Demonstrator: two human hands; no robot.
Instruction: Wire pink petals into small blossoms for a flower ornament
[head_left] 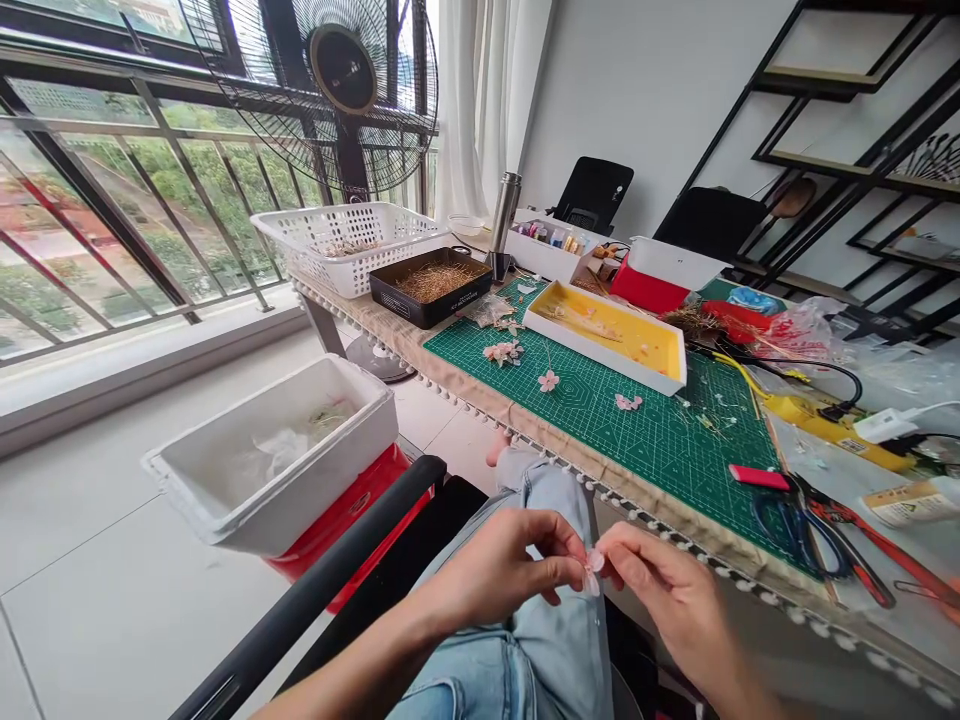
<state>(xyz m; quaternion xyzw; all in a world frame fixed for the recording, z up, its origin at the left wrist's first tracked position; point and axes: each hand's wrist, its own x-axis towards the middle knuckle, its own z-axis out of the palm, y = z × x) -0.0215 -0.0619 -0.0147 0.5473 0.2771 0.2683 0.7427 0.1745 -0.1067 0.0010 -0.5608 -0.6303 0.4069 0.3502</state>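
My left hand [501,568] and my right hand [670,592] meet over my lap, below the table's edge. Both pinch a small pale pink flower piece [593,566] between thumb and fingertips. The fingers of each hand are closed on it. On the green cutting mat [637,420] above lie more pink flower pieces [549,380], one cluster [503,351] farther left and another [628,402] near the mat's middle. A yellow tray with a white rim [609,332] sits at the mat's far side.
Scissors [806,520] and red-handled pliers [877,540] lie at the right. A black box of thin sticks [431,285], a white basket [352,243] and a steel bottle [504,222] stand at the back. A white foam box [274,460] sits on a red bin at left, a fan [341,80] behind.
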